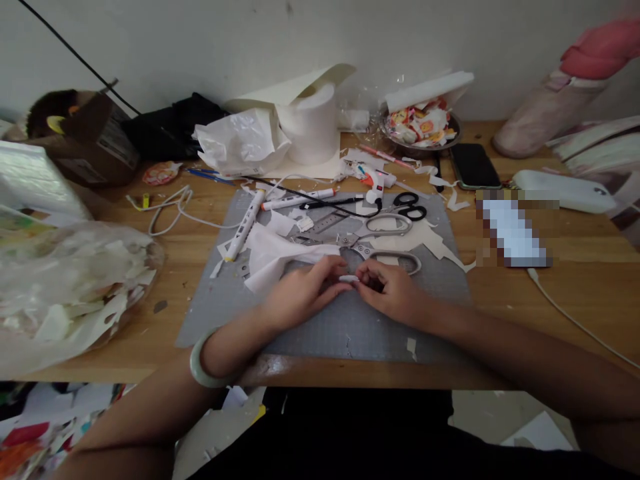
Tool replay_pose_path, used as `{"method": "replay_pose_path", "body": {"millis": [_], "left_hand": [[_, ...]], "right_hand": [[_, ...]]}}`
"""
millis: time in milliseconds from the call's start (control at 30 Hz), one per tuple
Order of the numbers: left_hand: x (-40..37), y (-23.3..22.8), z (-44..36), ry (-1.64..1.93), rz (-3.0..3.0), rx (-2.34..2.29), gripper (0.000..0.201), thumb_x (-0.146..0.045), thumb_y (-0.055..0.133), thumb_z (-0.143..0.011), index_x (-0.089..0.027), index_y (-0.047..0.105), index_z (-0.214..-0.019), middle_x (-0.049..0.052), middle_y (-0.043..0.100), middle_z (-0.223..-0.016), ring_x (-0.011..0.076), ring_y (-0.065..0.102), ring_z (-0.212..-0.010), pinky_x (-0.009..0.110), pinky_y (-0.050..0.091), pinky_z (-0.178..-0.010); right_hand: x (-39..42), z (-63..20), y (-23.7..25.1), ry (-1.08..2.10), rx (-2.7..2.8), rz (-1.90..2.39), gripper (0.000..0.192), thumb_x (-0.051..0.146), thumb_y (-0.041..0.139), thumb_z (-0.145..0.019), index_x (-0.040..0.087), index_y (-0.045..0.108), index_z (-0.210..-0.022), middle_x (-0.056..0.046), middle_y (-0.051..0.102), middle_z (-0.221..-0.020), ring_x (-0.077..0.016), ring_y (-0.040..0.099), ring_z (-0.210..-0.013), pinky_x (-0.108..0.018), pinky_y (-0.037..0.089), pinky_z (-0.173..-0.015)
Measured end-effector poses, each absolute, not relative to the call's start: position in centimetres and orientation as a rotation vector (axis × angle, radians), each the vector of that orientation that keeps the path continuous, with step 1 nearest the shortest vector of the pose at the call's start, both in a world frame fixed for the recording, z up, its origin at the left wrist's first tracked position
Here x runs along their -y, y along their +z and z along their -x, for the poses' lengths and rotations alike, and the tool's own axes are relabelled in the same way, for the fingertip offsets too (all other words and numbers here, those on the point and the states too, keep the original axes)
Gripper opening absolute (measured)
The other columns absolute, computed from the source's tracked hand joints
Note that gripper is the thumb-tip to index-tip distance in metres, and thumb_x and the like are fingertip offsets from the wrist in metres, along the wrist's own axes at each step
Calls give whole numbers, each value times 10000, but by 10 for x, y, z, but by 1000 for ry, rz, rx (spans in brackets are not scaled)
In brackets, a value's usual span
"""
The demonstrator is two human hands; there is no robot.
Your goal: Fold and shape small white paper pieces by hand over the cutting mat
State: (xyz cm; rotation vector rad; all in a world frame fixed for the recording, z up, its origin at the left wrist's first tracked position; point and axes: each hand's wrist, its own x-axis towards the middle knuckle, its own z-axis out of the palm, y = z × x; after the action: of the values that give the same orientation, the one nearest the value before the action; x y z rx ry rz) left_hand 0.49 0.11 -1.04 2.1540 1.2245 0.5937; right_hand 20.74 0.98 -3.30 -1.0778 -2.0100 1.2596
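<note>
A small white piece (349, 278), perhaps paper, is pinched between my two hands above the grey cutting mat (320, 333). My left hand (305, 293), with a pale bangle (197, 363) further down the arm, grips its left end between thumb and fingers. My right hand (393, 290) has its fingertips closed on the right end. Just beyond my fingers lie large grey-handled scissors (367, 252) and a crumpled white sheet (270, 252). Black-handled scissors (411, 212) rest farther back, near cut paper scraps (425, 241).
Markers (245, 227), a metal ruler (325, 223) and a glue gun (375, 187) lie about the mat. A plastic bag of scraps (100, 280) sits left. Behind stand a white roll (310, 127) and a bowl (420, 137). Right are a lit phone (515, 230) and its cable (575, 317).
</note>
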Motion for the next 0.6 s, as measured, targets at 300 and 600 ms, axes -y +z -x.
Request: {"method": "replay_pose_path", "body": {"millis": [300, 600], "left_hand": [[-27, 3, 22, 398, -2670, -1800, 417, -475, 622, -771, -175, 587, -1058, 140, 567, -1162, 338, 463, -1106, 481, 335, -950], [-16, 13, 8, 188, -2600, -1614, 125, -246, 493, -786, -156, 577, -808, 102, 629, -794, 263, 593, -781, 375, 452, -732]], "right_hand": [[-9, -209, -31, 892, 2247, 1290, 268, 236, 469, -838, 185, 505, -1098, 33, 529, -632, -102, 476, -533, -225, 321, -531], [-9, -212, -31, 922, 2198, 1175, 304, 162, 447, -815, 162, 480, -1117, 23, 555, -662, -91, 457, -526, -216, 343, -536]]}}
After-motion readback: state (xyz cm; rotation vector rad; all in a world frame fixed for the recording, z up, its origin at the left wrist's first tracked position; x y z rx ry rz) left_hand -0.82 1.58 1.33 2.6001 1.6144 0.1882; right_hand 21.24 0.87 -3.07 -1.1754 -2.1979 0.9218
